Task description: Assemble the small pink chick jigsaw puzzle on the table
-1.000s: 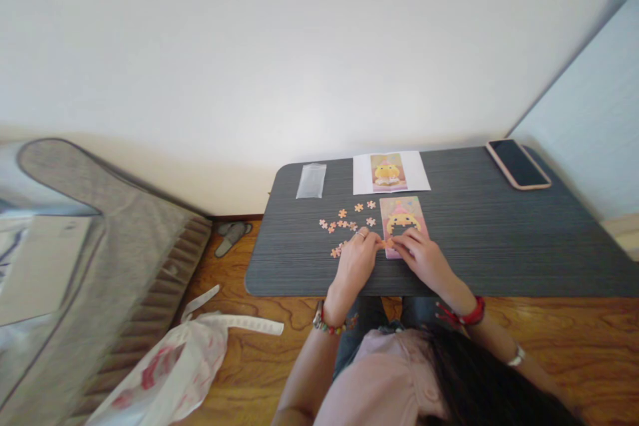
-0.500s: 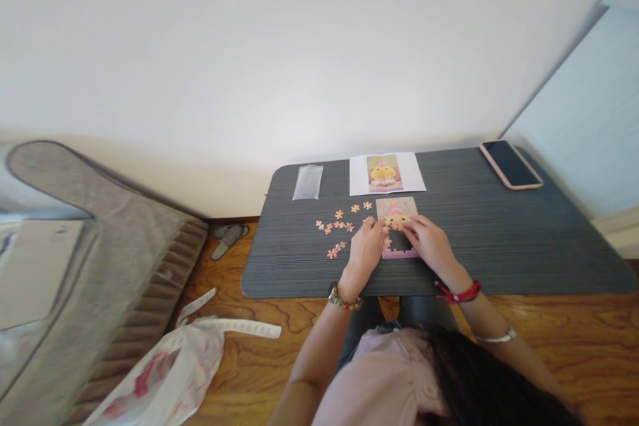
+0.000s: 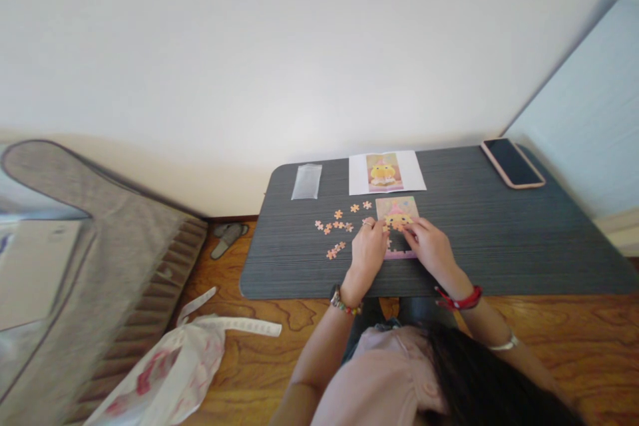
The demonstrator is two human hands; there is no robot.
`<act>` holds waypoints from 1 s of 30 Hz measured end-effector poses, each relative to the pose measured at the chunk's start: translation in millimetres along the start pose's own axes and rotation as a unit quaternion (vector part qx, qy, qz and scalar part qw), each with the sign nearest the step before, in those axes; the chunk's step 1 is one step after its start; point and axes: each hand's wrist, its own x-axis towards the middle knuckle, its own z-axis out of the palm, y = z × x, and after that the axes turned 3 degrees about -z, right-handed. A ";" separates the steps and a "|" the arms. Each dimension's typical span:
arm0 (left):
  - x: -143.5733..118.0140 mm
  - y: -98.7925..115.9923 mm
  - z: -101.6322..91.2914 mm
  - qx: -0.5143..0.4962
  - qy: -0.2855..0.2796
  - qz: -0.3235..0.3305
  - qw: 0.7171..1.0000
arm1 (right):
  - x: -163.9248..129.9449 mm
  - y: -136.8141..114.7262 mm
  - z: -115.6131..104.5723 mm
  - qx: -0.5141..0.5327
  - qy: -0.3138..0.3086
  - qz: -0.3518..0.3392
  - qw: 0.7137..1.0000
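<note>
— What is counted on the table (image 3: 499, 239)?

— One partly built puzzle (image 3: 397, 213), one reference sheet (image 3: 387, 172) printed with the same yellow figure, one clear plastic bag (image 3: 306, 182), one phone (image 3: 512, 162), and loose puzzle pieces (image 3: 334, 225); roughly a dozen pieces are seen, though they are too small for a firm count.

— And the hands?

— Two. The left hand (image 3: 368, 250) is laid at the puzzle's left edge, the right hand (image 3: 430, 247) over its lower right part. The fingers of both are curled and drawn close together, their tips set down on the puzzle near a dark unfilled gap; whether a piece is pinched under them cannot be told.

— How is the surface described?

— A dark grey, finely striped tabletop with rounded corners is set against a plain pale wall. A wooden floor is seen below, with one white bag (image 3: 170, 366) lying on it, slippers (image 3: 227, 238) under the table's far left corner, and a grey padded object (image 3: 100, 259) at the left.

— Where does the puzzle lie, and how is it turned?

— It is placed at mid-table, just in front of the sheet. Its long axis is run from the person towards the wall, with the figure's top pointed at the wall.
</note>
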 end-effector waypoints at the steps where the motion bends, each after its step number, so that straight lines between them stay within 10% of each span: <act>1: -1.0 1.1 0.7 0.004 -0.004 -0.002 1.000 | -0.4 -3.1 -0.7 -0.020 -0.008 0.009 1.000; 30: -6.3 0.0 5.6 0.053 -0.063 0.020 0.996 | 3.4 -33.9 3.9 -0.100 -0.086 0.052 0.990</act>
